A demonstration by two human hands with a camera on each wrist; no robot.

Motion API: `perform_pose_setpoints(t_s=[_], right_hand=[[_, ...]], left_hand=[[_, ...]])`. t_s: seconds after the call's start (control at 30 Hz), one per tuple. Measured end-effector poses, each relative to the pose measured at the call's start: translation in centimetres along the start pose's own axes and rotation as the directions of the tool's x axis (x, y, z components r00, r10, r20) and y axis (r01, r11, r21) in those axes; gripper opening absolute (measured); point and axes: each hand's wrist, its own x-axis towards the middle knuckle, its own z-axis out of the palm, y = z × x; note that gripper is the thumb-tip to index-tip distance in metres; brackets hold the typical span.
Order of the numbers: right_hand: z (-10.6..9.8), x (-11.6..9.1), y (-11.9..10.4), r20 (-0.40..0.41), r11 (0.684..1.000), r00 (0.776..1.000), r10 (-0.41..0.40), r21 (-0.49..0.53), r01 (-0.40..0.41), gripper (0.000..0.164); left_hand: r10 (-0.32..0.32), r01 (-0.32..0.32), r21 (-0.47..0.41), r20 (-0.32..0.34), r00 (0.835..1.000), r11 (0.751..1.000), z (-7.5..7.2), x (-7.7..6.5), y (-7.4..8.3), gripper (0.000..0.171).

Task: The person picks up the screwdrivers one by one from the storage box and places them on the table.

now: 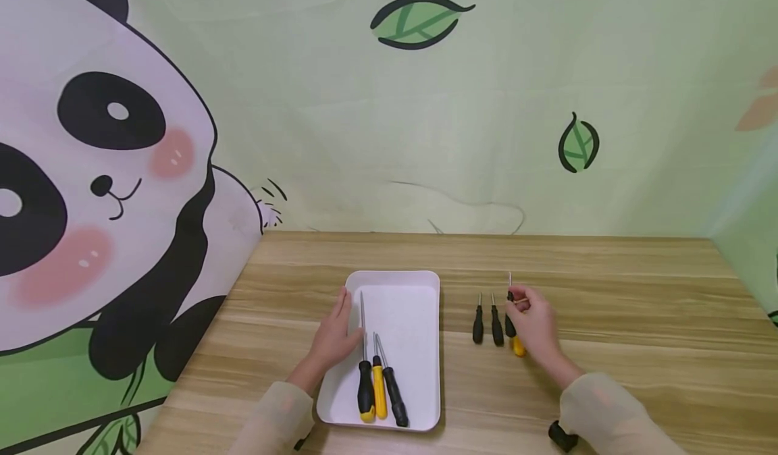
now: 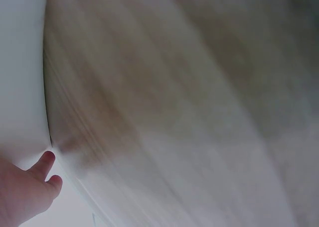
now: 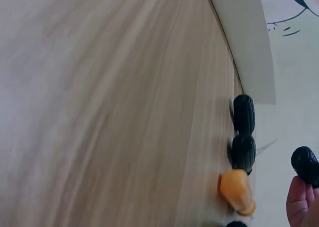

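Observation:
In the head view my left hand (image 1: 331, 333) rests along the left rim of a white tray (image 1: 419, 276), fingers straight and thumb over the inside. The left wrist view shows two fingertips of this hand (image 2: 30, 187) at the tray wall (image 2: 22, 77). Inside the tray lie a large black-and-yellow screwdriver (image 1: 365, 391), a yellow-handled one (image 1: 379, 391) and a black-handled one (image 1: 396, 394). To the right, my right hand (image 1: 535, 320) pinches a small black screwdriver (image 3: 305, 163), lifted off the table, shaft pointing away. Partly hidden under that hand is a yellow handle (image 1: 519, 347).
Two small black screwdrivers (image 1: 478, 323) lie side by side between the tray and my right hand. A wooden table (image 1: 656, 347) bears everything. Behind it hangs a pale green cloth (image 1: 516, 70) with a panda and leaves.

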Motion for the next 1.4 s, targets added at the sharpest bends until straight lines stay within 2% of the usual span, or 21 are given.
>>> perform_pose_setpoints(t_s=[0.33, 0.7, 0.8, 0.9, 1.03, 1.17, 1.4], right_hand=[[-1.3, 0.6, 1.2, -0.054, 0.999, 0.998, 0.007, -0.043, -0.010, 0.024], [-2.8, 0.9, 1.9, -0.042, 0.995, 0.999, 0.024, -0.093, -0.028, 0.026], [-3.0, 1.0, 2.3, -0.048, 0.993, 0.999, 0.023, -0.116, -0.029, 0.026], [-3.2, 1.0, 2.5, -0.046, 0.989, 0.999, 0.020, -0.143, -0.027, 0.027], [-3.4, 1.1, 2.9, -0.032, 0.984, 0.999, 0.027, -0.174, -0.032, 0.027], [-3.6, 1.1, 3.1, -0.024, 0.980, 0.999, 0.047, -0.193, -0.050, 0.027], [-3.7, 1.2, 3.5, -0.016, 0.974, 0.998, 0.053, -0.219, -0.055, 0.027]], left_hand=[[0.004, -0.004, 0.006, -0.008, 1.000, 1.000, 0.1, 0.1, 0.0, 0.075], [0.004, -0.004, 0.016, -0.003, 1.000, 1.000, 0.1, 0.1, -0.1, 0.074], [0.008, -0.008, -0.011, -0.007, 1.000, 1.000, 0.2, 0.1, -0.2, 0.074], [0.036, -0.037, -0.051, -0.030, 0.999, 0.998, 0.3, 0.0, -0.3, 0.073], [0.079, -0.082, -0.047, -0.064, 0.995, 0.995, 0.2, -0.3, -0.2, 0.073], [0.041, -0.043, -0.054, -0.045, 0.998, 0.998, 0.2, -0.2, -0.2, 0.073], [0.003, -0.003, 0.004, -0.009, 1.000, 1.000, 0.1, 0.0, -0.1, 0.074]])
